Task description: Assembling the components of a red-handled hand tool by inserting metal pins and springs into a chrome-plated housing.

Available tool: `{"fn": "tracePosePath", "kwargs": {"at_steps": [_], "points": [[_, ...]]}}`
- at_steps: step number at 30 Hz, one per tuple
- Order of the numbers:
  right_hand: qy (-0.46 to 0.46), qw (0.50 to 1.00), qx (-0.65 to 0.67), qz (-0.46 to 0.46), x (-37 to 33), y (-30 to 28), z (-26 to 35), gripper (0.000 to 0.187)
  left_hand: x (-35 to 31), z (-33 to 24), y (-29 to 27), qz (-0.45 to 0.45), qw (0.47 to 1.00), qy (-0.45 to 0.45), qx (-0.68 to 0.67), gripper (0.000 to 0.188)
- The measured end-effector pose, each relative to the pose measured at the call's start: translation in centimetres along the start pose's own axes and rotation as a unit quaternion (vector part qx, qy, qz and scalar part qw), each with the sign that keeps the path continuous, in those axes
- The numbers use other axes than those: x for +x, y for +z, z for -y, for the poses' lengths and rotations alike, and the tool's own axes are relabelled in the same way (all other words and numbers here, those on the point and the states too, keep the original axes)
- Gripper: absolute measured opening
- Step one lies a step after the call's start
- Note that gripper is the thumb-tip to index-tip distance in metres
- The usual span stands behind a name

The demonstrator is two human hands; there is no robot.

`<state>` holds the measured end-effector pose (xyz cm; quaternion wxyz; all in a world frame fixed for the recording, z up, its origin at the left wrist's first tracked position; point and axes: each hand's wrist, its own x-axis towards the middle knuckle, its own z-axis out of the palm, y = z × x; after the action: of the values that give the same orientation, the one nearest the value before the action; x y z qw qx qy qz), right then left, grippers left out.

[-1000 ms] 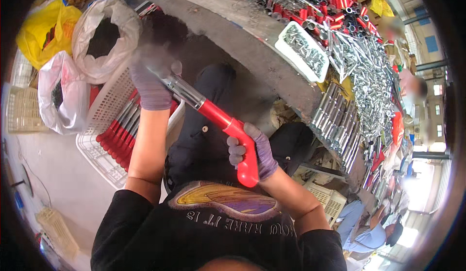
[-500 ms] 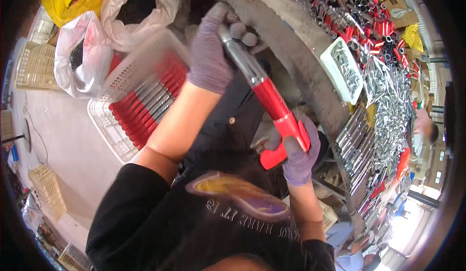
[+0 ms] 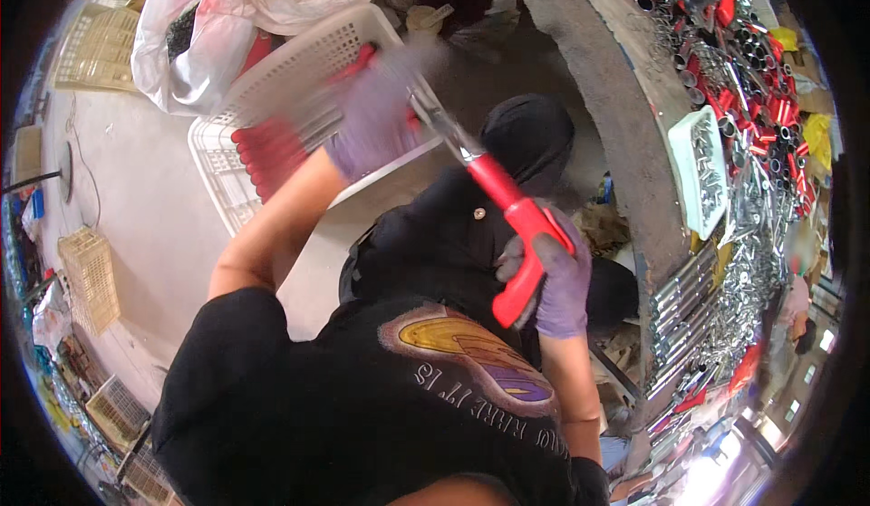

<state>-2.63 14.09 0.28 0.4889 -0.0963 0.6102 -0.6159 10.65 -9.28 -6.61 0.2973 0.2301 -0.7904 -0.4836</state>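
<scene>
**Pistol-shaped tool (image 3: 489, 177) held by right grip (image 3: 564, 279) above dark trousers (image 3: 412, 243)**

The pistol-shaped tool is held aslant, with its chrome tube (image 3: 453, 133) pointed to the upper left and its red handle (image 3: 518, 298) turned to the lower right. It is placed between a white basket (image 3: 340, 39) on the left and the desk (image 3: 621, 71) on the right. The handle is closed upon by the right grip, which is covered by a purple-grey glove; its lower end is left sticking out below the fingers. The left grip (image 3: 376, 121), gloved likewise, is blurred beside the far end of the chrome tube and in front of the basket. Whether it is open, closed or touching the tube cannot be told.

In the basket, red-handled pieces (image 3: 267, 154) are laid side by side in a row, partly hidden by the left forearm. White sacks (image 3: 195, 67) are seen behind the basket, and a beige crate (image 3: 91, 279) is set on the pale floor (image 3: 145, 171) at far left.

Along the desk, a pale tray (image 3: 680, 166) is filled with small metal parts. Beside it, red and chrome pieces (image 3: 757, 89) are heaped, silver parts (image 3: 748, 279) are piled, and chrome tubes (image 3: 678, 311) are stacked nearer the body. A black shirt (image 3: 263, 397) with a coloured print is worn.
</scene>
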Motion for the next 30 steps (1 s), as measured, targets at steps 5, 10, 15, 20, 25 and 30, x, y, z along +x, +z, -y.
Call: {"fn": "tracePosePath", "kwargs": {"at_steps": [5,10,15,20,25,30], "points": [[0.205,0.969,0.125,0.056,5.1,2.1,-4.1,0.039,-4.5,5.2,2.7,0.233,0.932,0.184,0.207,0.041],[0.106,0.992,0.022,0.069,3.9,0.5,-2.8,0.032,-10.4,25.0,0.5,0.084,0.938,-0.336,-0.028,0.059],[0.056,0.992,-0.024,-0.108,1.4,-4.3,-2.6,0.032,-14.0,32.8,3.6,0.266,0.88,-0.346,0.186,0.05],[0.088,0.981,-0.074,-0.159,0.8,-3.9,-3.4,0.033,-17.4,40.9,9.1,0.303,0.907,-0.244,0.164,0.041],[0.077,0.993,-0.049,-0.079,0.1,-2.9,-3.1,0.033,-12.5,43.7,14.8,0.313,0.893,-0.303,0.108,0.045],[-0.01,0.98,-0.198,0.002,-1.0,-3.6,1.5,0.032,-12.7,49.3,8.6,0.476,0.81,-0.105,0.326,0.037]]}}
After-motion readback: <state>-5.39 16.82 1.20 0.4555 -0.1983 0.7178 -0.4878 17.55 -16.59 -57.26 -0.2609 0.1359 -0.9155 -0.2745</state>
